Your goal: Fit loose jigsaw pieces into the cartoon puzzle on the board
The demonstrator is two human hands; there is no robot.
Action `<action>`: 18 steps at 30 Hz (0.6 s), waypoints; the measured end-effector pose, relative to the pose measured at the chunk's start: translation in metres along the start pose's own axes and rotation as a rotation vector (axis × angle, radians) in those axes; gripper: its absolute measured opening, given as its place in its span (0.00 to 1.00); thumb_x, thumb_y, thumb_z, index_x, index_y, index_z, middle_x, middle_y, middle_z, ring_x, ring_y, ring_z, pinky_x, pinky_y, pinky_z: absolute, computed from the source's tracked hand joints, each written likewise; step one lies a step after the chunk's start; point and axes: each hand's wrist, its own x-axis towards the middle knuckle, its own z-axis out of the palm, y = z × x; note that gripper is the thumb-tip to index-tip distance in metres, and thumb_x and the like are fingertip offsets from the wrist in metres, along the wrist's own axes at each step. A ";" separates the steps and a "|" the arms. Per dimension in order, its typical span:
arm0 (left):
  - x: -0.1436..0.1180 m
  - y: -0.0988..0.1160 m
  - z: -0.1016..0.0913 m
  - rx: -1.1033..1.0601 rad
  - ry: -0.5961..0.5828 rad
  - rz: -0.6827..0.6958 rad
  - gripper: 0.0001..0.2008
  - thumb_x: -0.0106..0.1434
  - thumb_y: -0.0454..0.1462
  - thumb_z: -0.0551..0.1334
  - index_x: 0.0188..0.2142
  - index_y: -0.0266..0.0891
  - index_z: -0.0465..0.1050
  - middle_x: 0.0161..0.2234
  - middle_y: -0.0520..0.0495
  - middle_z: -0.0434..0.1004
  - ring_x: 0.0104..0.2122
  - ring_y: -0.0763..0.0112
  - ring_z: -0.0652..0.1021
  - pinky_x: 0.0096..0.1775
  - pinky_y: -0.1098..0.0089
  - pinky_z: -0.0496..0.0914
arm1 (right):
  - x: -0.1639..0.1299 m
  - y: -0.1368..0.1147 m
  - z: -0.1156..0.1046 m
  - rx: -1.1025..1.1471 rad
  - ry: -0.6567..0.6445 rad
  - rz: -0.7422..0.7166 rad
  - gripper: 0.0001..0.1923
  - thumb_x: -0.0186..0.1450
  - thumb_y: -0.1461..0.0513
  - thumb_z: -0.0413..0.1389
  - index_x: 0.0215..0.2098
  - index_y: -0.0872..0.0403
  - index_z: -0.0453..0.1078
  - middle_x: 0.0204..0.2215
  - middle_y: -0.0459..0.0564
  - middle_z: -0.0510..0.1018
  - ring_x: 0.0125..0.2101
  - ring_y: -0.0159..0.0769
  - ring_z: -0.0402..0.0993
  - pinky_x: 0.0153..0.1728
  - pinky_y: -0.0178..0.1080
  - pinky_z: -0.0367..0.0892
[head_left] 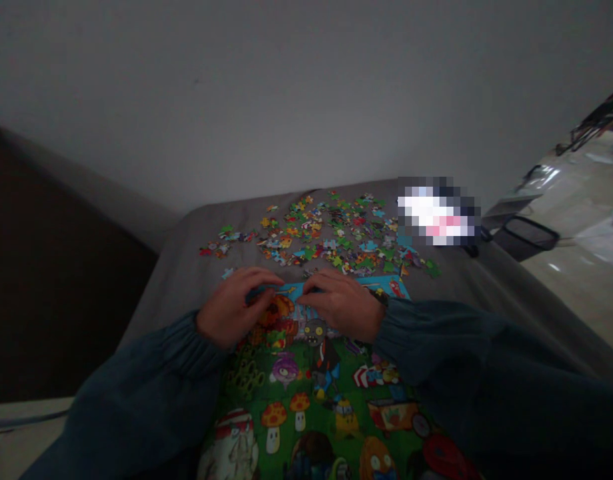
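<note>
A colourful cartoon picture sheet lies in front of me, showing mushrooms, plants and a grey zombie figure. My left hand rests at its upper left edge, thumb and fingers curved with a gap between them. Over the blue upper part of the sheet, my right hand has its fingers bent and bunched together. Whether a small piece is under those fingertips is hidden. Just beyond both hands, many loose jigsaw puzzle pieces are spread in a wide, untidy patch.
Grey cloth covers the surface, which meets a pale wall at the back. A blurred-out object sits at the back right, with a dark-framed item beside it. Shiny floor shows at the right.
</note>
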 end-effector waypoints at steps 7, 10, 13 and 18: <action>-0.005 -0.015 0.005 0.214 -0.151 0.159 0.16 0.66 0.37 0.55 0.49 0.48 0.77 0.51 0.44 0.75 0.50 0.56 0.72 0.53 0.51 0.65 | -0.001 -0.005 -0.002 -0.015 -0.003 -0.039 0.12 0.66 0.67 0.52 0.45 0.54 0.74 0.46 0.53 0.75 0.47 0.42 0.67 0.49 0.46 0.67; -0.007 -0.016 0.007 0.271 -0.183 0.186 0.17 0.66 0.39 0.56 0.52 0.50 0.75 0.54 0.43 0.73 0.52 0.54 0.70 0.54 0.50 0.64 | -0.002 -0.005 -0.002 -0.022 -0.024 -0.047 0.13 0.65 0.68 0.53 0.46 0.54 0.73 0.46 0.53 0.75 0.48 0.42 0.66 0.50 0.46 0.67; -0.008 -0.016 0.008 0.300 -0.181 0.193 0.17 0.67 0.40 0.55 0.53 0.50 0.74 0.56 0.44 0.71 0.53 0.54 0.69 0.54 0.50 0.63 | -0.002 -0.006 -0.004 -0.040 -0.035 -0.045 0.13 0.65 0.67 0.53 0.46 0.54 0.74 0.45 0.53 0.75 0.48 0.43 0.66 0.49 0.46 0.67; -0.007 -0.017 0.006 0.288 -0.136 0.154 0.17 0.68 0.40 0.53 0.52 0.46 0.75 0.54 0.43 0.73 0.53 0.56 0.69 0.55 0.51 0.62 | -0.003 -0.008 -0.005 -0.046 -0.038 -0.033 0.12 0.66 0.67 0.53 0.46 0.54 0.74 0.45 0.53 0.76 0.48 0.43 0.65 0.49 0.47 0.66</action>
